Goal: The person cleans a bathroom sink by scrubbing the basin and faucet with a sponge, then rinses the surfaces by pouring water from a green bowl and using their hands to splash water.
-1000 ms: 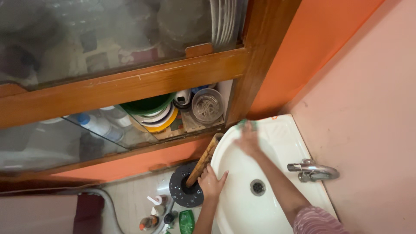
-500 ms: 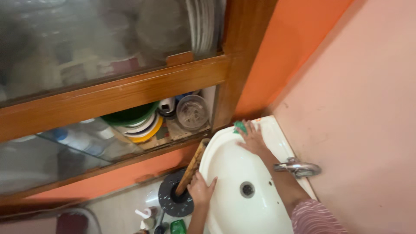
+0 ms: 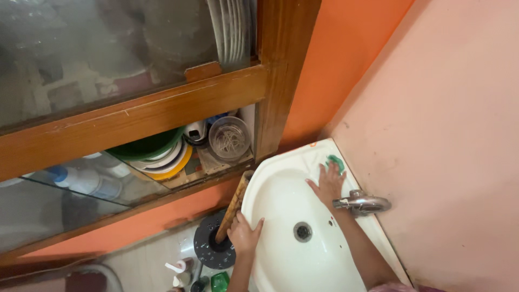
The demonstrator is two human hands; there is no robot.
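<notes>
A white wash basin (image 3: 281, 203) sits in the corner of orange and pink walls. My right hand (image 3: 327, 184) presses a green scrub pad (image 3: 335, 161) onto the basin's back rim, just left of the metal tap (image 3: 361, 203). My left hand (image 3: 243, 234) rests flat on the basin's left rim with fingers spread, holding nothing. The drain (image 3: 303, 231) lies between my two arms.
A wooden stick (image 3: 231, 208) stands in a dark round holder (image 3: 210, 248) on the floor beside the basin. Bottles (image 3: 181, 273) stand on the floor below. A glass-fronted wooden cabinet (image 3: 135, 116) with plates, bowls (image 3: 157, 154) and a clear jar (image 3: 228, 138) hangs to the left.
My right hand has slid the green pad along the back rim from the far left corner rightward to beside the tap. The view has shifted left. My left hand stays on the rim.
</notes>
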